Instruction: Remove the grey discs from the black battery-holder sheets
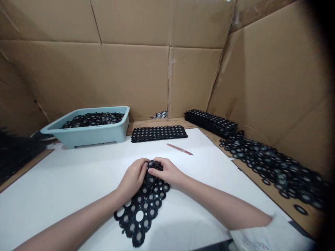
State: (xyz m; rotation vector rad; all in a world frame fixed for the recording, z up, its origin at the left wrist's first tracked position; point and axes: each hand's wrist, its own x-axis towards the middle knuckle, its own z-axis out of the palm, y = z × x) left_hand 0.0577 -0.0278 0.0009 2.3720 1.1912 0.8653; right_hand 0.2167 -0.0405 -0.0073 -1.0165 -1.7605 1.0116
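The left hand [134,176] and right hand [167,170] pinch the upper end of a black ring sheet [146,205] between them, fingers curled in close together; the right thumb lies across its face, while the left fingertips are partly hidden. The sheet is made of joined dark discs, most with grey centres and a few showing white. It is bunched where it is gripped and spreads toward the wearer, its lower part over the white tabletop [86,177] in the near middle.

The tabletop is smooth and pale, with faint curved marks near its front. Beyond the hands, a reddish pencil-like stick [180,149] lies at a slant, and behind it a flat rectangular panel [159,134] of the same kind of discs rests near the back edge. To the left of the panel stands a light blue basin [96,136] holding a heap of dark rings [94,119].

Brown cardboard strips [248,169] border the surface. Along the right one sit a stack of dark panels [210,122] and, nearer, a long spill of loose rings [280,170]. A dark mass [13,153], too blurred to identify, fills the left side.

Tall cardboard walls [133,76], creased and seamed, enclose the back and sides. Whitish fabric [272,235] shows by the right forearm.
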